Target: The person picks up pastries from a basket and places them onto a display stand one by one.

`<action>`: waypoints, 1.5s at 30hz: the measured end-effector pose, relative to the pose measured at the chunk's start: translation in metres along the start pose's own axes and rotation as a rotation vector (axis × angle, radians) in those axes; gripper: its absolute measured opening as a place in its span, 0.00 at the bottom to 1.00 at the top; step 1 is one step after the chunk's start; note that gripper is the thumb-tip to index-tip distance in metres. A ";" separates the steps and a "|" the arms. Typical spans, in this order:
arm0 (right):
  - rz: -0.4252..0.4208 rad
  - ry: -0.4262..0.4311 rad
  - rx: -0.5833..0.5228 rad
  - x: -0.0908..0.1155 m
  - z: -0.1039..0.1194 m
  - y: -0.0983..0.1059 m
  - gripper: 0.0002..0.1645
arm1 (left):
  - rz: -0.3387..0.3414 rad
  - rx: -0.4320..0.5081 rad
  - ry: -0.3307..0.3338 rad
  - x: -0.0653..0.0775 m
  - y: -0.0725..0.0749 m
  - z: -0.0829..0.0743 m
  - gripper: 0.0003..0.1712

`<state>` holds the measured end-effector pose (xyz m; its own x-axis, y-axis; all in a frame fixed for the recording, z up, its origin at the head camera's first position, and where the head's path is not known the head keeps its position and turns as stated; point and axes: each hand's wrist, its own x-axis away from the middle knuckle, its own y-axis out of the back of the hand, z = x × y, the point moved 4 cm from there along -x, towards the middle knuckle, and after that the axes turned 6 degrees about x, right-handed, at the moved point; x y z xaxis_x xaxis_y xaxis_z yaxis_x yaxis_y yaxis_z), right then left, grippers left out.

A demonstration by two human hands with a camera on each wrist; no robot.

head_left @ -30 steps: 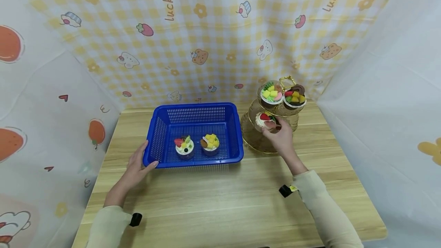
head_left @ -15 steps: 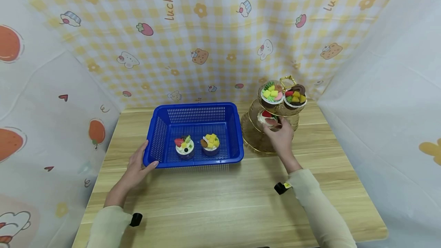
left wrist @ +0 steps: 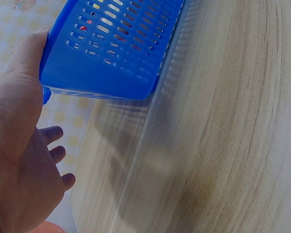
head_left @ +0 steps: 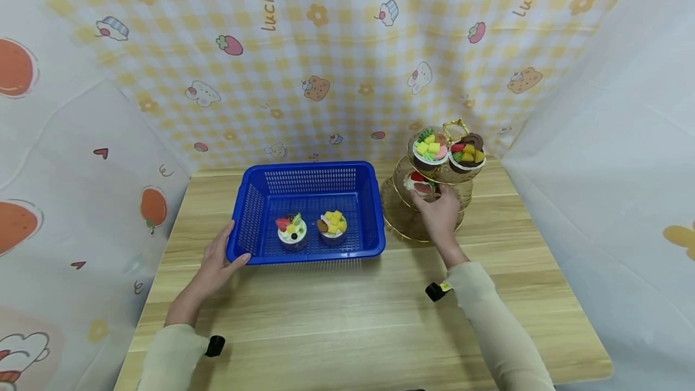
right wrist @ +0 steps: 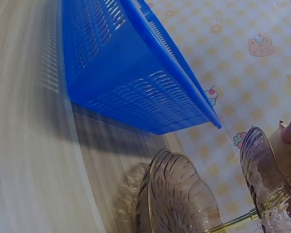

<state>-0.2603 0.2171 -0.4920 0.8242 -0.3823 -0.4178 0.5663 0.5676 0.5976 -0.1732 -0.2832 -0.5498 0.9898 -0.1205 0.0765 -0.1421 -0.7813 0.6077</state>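
My left hand (head_left: 214, 258) grips the front-left corner of a blue plastic basket (head_left: 374, 216), its thumb over the front rim. The left wrist view shows that hand (left wrist: 19, 126) with several fingertips below the basket's end wall (left wrist: 87, 73). Inside the basket stand two toy fruit cupcakes, one with strawberry (head_left: 293, 235) and one with yellow cubes (head_left: 332, 228). On the middle tier of a clear amber tiered stand (head_left: 399, 216), my right hand (head_left: 441, 213) holds a cream-topped cupcake (head_left: 417, 184) with red fruit. Its fingers partly hide the cupcake.
Two more cupcakes, one with green and yellow toppings (head_left: 430, 148) and one with chocolate (head_left: 467, 154), sit on the stand's top tier beside a gold handle (head_left: 455, 130). A wooden table (head_left: 326, 324) carries everything. A checked curtain (head_left: 347, 95) hangs behind.
My right hand and forearm have shifted slightly left at the stand, and the held cupcake has shifted slightly back on the middle tier. My left hand and the basket look unchanged.
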 end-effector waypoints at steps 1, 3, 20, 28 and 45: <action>-0.005 0.002 0.011 0.000 0.000 -0.001 0.30 | 0.001 0.000 0.003 0.000 0.000 0.000 0.52; -0.012 0.016 0.023 -0.001 0.000 -0.002 0.30 | 0.005 -0.001 0.006 0.000 0.000 -0.001 0.52; 0.060 0.059 0.094 -0.006 0.004 -0.005 0.28 | -0.003 0.002 -0.006 0.000 0.001 -0.003 0.52; 0.071 0.077 0.199 -0.002 0.004 -0.004 0.36 | 0.003 0.002 0.008 0.000 0.001 -0.003 0.52; 0.119 0.008 0.128 0.007 0.000 0.014 0.40 | 0.002 0.003 0.005 0.000 0.001 -0.002 0.52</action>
<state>-0.2471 0.2223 -0.4866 0.8855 -0.3124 -0.3440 0.4619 0.5106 0.7252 -0.1731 -0.2824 -0.5477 0.9895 -0.1191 0.0812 -0.1439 -0.7831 0.6050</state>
